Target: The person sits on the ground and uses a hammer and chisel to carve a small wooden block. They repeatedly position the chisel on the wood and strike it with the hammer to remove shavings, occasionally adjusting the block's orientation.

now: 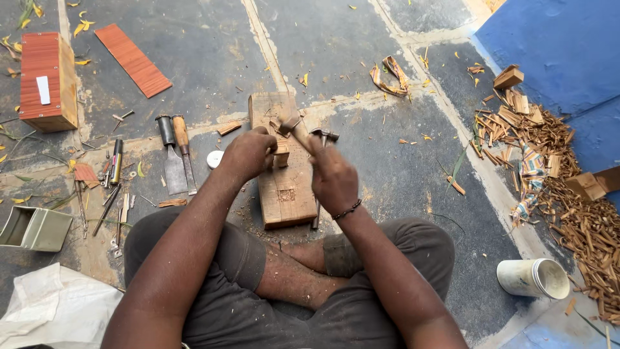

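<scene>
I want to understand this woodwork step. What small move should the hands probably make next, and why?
Probably bring the right hand down so its wooden handle strikes the small piece that the left hand steadies on the wooden block. The handle is raised and the piece sits upright, pinned in place.

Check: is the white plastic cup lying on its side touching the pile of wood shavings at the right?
Apart. In the head view, bare floor shows plainly between the white plastic cup and the pile of wood shavings.

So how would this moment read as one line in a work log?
left hand: steadies small wood piece on wooden block | right hand: grips hammer above it | chisels: lying left on floor
</scene>
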